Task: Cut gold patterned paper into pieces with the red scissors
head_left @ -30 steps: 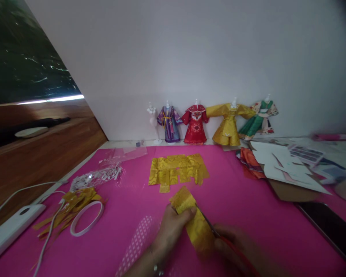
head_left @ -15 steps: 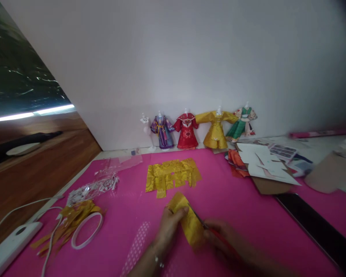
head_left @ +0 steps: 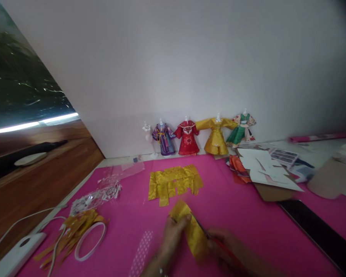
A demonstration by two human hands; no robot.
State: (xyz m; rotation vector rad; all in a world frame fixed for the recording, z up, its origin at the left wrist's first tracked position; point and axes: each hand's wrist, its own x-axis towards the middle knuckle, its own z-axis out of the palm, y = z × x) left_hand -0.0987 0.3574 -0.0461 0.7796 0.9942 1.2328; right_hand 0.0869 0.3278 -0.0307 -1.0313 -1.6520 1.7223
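Note:
My left hand [head_left: 173,234] pinches a strip of yellow patterned fabric [head_left: 196,240] between thumb and fingers, low in the middle of the view. Red-handled scissors [head_left: 225,249] sit in my right hand [head_left: 223,240], which is closed around the handles. Their dark blades lie along the fabric's right edge, close to my left thumb. Whether the blades are apart I cannot make out. Just beyond my hands, cut pieces of the same yellow fabric [head_left: 173,181] lie flat on the pink mat [head_left: 127,215].
Miniature dresses, including a red dress [head_left: 187,140] and a yellow robe [head_left: 217,140], stand along the wall. At left lie yellow scraps [head_left: 77,231], a white ring [head_left: 78,249] and a white power strip [head_left: 20,254]. White paper [head_left: 265,169] and a dark flat panel [head_left: 317,234] lie right.
The whole scene sits slightly lower in view. Both hands still hold the fabric and scissors in nearly the same position relative to each other.

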